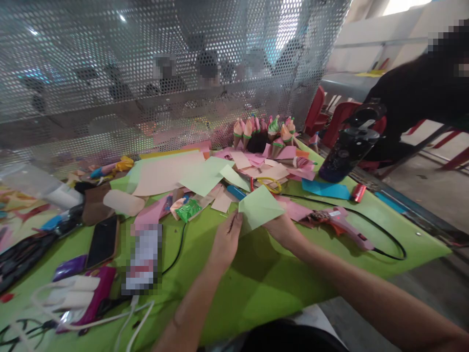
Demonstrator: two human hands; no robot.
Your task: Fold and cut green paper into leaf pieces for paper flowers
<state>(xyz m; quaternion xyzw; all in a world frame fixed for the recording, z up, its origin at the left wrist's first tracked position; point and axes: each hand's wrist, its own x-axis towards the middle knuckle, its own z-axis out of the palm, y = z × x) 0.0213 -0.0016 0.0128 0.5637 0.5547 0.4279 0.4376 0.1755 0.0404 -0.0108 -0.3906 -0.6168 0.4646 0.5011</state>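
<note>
A pale green sheet of paper (261, 208) is held up over the green table between my two hands. My left hand (227, 237) pinches its left edge, thumb on the near face. Behind the paper's lower right edge, my right hand (284, 227) supports it, its fingers mostly hidden. Just beyond lie yellow-handled scissors (273, 186) and a heap of pink, cream and green paper pieces (269, 168). A pink glue gun (348, 230) rests right of my right hand, its black cord curving around it.
Small paper ice-cream cones (273, 128) stand at the back by a perforated metal screen (164, 73). A dark tumbler (348, 154) and a red battery (358, 193) are at the right edge. Left are a phone (103, 242) and a power strip (97, 298) with cables. A person in black (410, 93) is beyond.
</note>
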